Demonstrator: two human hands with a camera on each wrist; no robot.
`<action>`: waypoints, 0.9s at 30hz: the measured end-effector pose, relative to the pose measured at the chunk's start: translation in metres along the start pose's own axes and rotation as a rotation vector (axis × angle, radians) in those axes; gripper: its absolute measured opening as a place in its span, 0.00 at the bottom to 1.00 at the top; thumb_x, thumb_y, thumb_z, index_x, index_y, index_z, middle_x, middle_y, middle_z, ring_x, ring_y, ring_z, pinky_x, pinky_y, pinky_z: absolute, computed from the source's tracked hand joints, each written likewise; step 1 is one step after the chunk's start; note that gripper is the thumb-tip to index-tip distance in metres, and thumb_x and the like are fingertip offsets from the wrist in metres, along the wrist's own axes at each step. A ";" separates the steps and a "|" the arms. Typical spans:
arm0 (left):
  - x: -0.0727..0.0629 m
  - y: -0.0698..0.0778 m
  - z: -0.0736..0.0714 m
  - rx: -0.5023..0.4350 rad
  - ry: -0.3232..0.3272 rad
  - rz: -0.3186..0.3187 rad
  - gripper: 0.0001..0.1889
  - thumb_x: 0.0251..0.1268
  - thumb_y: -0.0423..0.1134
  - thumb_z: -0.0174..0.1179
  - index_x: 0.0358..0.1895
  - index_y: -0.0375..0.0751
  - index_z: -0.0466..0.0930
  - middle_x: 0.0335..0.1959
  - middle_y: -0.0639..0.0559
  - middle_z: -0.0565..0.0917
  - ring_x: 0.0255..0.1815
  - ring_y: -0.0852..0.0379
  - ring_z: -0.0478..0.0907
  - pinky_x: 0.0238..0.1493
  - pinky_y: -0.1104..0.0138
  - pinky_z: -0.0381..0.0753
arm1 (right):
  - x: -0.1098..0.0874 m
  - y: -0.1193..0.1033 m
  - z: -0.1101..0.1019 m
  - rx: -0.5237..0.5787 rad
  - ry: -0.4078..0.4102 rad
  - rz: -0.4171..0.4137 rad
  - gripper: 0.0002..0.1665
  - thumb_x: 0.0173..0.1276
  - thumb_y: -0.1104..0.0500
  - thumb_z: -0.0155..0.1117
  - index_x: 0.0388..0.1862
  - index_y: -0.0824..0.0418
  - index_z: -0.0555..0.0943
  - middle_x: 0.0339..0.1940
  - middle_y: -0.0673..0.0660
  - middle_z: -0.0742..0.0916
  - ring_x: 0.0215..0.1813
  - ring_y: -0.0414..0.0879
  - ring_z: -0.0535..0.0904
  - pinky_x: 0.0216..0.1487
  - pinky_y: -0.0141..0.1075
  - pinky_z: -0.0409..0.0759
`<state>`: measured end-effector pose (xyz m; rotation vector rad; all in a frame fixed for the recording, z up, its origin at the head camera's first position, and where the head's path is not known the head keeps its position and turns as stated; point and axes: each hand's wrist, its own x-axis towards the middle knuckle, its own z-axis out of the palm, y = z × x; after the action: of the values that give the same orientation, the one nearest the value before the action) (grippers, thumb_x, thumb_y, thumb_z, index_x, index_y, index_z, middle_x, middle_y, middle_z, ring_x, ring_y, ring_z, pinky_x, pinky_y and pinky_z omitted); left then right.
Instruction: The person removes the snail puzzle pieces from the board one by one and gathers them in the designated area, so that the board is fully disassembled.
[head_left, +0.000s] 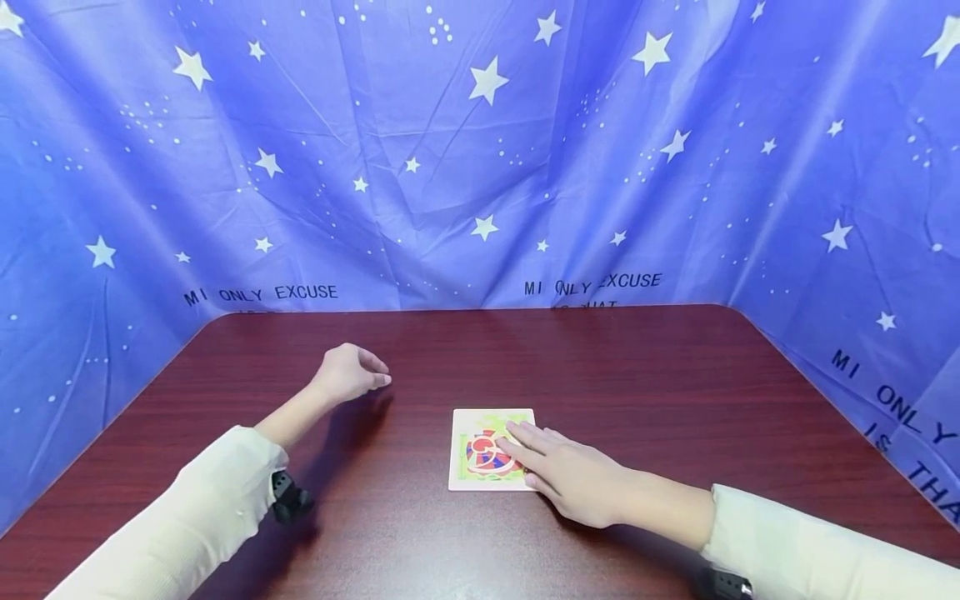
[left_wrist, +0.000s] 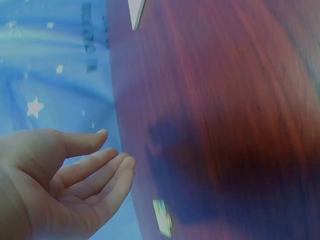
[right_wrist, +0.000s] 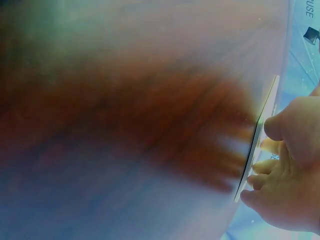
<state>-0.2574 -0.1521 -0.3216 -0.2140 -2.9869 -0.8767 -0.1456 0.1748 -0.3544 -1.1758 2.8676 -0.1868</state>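
A square, white-edged board (head_left: 462,475) with a red, blue and yellow-green picture lies flat on the table (head_left: 600,375). My right hand (head_left: 573,475) rests on its right side with fingers extended over the picture. Nearly edge-on in the right wrist view, the board (right_wrist: 256,135) has the fingers of the right hand (right_wrist: 295,165) along it. Away to the left and farther back, my left hand (head_left: 350,373) hovers above the table, fingers loosely bent. The left wrist view shows the thumb of the left hand (left_wrist: 75,185) apart from the fingers, with nothing between them.
A small bright-coloured flat piece (left_wrist: 162,218) appears on the table in the left wrist view; its kind is unclear. The board's corner (left_wrist: 135,12) shows at that view's top. A blue curtain (head_left: 450,167) with white stars hangs behind and beside the table.
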 end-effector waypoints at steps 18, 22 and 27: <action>-0.018 0.068 0.058 -0.125 -0.150 0.148 0.05 0.55 0.37 0.67 0.35 0.42 0.88 0.31 0.51 0.90 0.35 0.60 0.83 0.37 0.68 0.78 | 0.000 -0.003 0.002 -0.038 0.039 0.002 0.28 0.75 0.56 0.49 0.73 0.55 0.65 0.74 0.59 0.69 0.73 0.54 0.67 0.70 0.50 0.68; -0.026 0.077 0.068 -0.128 -0.164 0.169 0.04 0.55 0.35 0.67 0.33 0.41 0.87 0.30 0.51 0.89 0.34 0.60 0.84 0.35 0.70 0.79 | 0.000 -0.005 0.003 -0.031 0.015 0.030 0.29 0.75 0.55 0.50 0.73 0.54 0.64 0.75 0.59 0.68 0.73 0.55 0.67 0.70 0.49 0.68; -0.037 0.087 0.073 -0.112 -0.191 0.222 0.05 0.56 0.32 0.66 0.36 0.36 0.86 0.31 0.48 0.89 0.35 0.57 0.84 0.37 0.67 0.83 | 0.001 -0.005 0.002 -0.056 0.012 0.033 0.29 0.74 0.55 0.51 0.73 0.54 0.64 0.74 0.59 0.69 0.71 0.56 0.70 0.69 0.49 0.70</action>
<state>-0.2078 -0.0449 -0.3386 -0.6541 -3.0031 -1.0514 -0.1422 0.1704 -0.3561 -1.1388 2.9190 -0.1140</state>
